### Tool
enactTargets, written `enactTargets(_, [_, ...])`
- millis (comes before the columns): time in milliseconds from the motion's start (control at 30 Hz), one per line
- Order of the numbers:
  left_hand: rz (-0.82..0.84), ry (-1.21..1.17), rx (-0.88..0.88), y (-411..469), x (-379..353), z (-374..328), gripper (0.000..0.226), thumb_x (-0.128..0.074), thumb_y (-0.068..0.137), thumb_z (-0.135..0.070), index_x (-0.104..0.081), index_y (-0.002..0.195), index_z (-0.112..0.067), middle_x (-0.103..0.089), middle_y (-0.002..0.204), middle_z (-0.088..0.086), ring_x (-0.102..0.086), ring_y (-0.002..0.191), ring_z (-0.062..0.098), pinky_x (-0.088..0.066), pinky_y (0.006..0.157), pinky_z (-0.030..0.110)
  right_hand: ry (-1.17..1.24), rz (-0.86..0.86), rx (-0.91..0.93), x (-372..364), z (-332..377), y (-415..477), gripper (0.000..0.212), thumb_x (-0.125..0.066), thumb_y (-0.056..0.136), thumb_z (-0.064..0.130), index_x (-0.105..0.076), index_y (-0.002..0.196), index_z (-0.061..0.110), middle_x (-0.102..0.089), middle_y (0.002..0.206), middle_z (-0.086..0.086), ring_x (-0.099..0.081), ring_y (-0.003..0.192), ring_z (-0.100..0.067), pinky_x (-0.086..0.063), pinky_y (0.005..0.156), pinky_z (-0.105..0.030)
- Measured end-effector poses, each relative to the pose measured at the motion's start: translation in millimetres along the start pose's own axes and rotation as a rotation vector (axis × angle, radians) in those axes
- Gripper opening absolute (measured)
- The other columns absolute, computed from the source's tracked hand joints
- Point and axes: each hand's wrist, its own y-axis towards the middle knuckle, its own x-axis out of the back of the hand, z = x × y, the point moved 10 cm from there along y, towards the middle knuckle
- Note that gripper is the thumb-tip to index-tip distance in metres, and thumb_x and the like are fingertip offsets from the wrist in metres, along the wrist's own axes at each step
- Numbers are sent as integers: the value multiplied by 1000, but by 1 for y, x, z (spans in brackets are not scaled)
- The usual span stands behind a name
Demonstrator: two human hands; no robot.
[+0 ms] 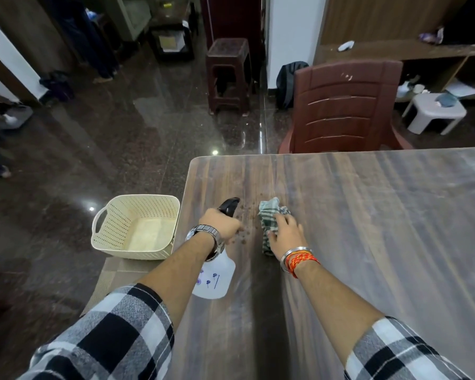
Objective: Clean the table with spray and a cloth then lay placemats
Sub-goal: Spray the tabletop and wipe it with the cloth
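Note:
My left hand (223,225) grips a white spray bottle (215,278) with a black nozzle, held near the left edge of the wooden table (368,242). The nozzle points away from me, over a patch of brown crumbs (244,226). Just right of the crumbs, my right hand (287,232) presses a green checked cloth (269,218) flat on the table top. A beige woven placemat (107,281) lies on a low surface left of the table, under a basket.
A cream perforated basket (136,227) stands on the placemat beside the table's left edge. A brown plastic chair (346,108) is at the far side. A dark stool (229,75) and a white stool (436,112) stand on the glossy floor.

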Motion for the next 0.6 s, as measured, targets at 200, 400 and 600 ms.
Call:
enactTargets(200, [-49,51,-79,12,1,-15,33,-79,61,-24,-68,87,-7,-65,67,7,-61,52,20,-48,45,22,-27,63,-65,-10,-1,9,58,-61,84,17,-40,139,17,-41,141,-15,-56,112,-40,-51,92,-44])
enactTargets(400, [69,91,-76,26,-6,-18,40,-86,62,-27,-66,90,-6,-65,64,9,-57,44,19,-48,47,24,104,-130,-143,17,-4,7,36,-54,84,26,-48,118,13,-56,112,-13,-60,92,-37,-51,77,-42])
enactTargets(600, [-36,46,-73,29,1,-20,25,-77,69,-16,-63,87,-8,-61,63,7,-55,46,19,-44,44,21,79,-203,-147,20,-2,5,38,-57,83,30,-50,116,12,-53,111,-11,-61,91,-36,-49,71,-40])
